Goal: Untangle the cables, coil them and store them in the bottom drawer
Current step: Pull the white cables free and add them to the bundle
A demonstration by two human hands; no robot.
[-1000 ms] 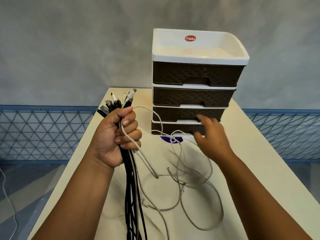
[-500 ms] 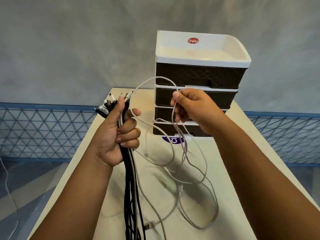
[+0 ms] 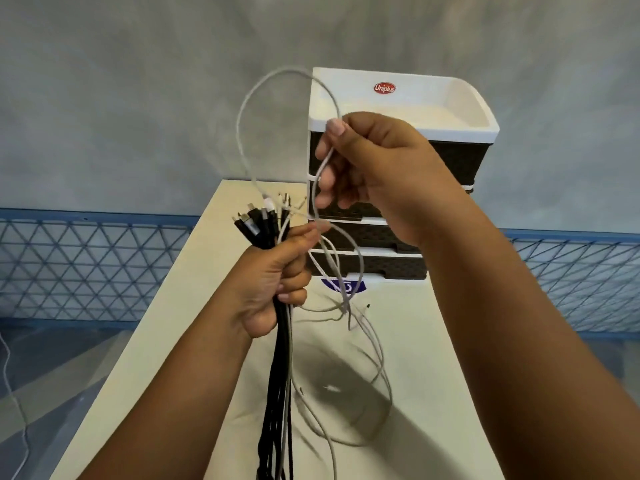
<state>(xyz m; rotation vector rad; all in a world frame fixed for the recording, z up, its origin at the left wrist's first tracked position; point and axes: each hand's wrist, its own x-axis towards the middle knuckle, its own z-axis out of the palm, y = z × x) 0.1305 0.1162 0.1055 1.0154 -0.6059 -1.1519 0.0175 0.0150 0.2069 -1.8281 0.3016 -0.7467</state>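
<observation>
My left hand point(image 3: 273, 278) grips a bundle of black and white cables point(image 3: 277, 386) near their plug ends, which fan out above the fist; the rest hangs down past the table's front. My right hand point(image 3: 374, 168) is raised in front of the drawer unit and pinches a white cable point(image 3: 242, 133), which arches in a tall loop over to the bundle. More white cable trails down from that hand in loose loops point(image 3: 374, 358) onto the table. Behind stands the drawer unit point(image 3: 460, 157), brown drawers in a white frame; its bottom drawer point(image 3: 388, 266) is closed.
The cream table point(image 3: 433, 341) runs away from me, narrow, with the drawer unit at its far end. A blue mesh fence point(image 3: 86, 268) stands on both sides below a grey wall. A thin white wire point(image 3: 10, 382) lies on the floor at left.
My right hand has picked the white cable up off the table and lifted it high, drawing a tall loop. My left hand has kept its grip on the bundle.
</observation>
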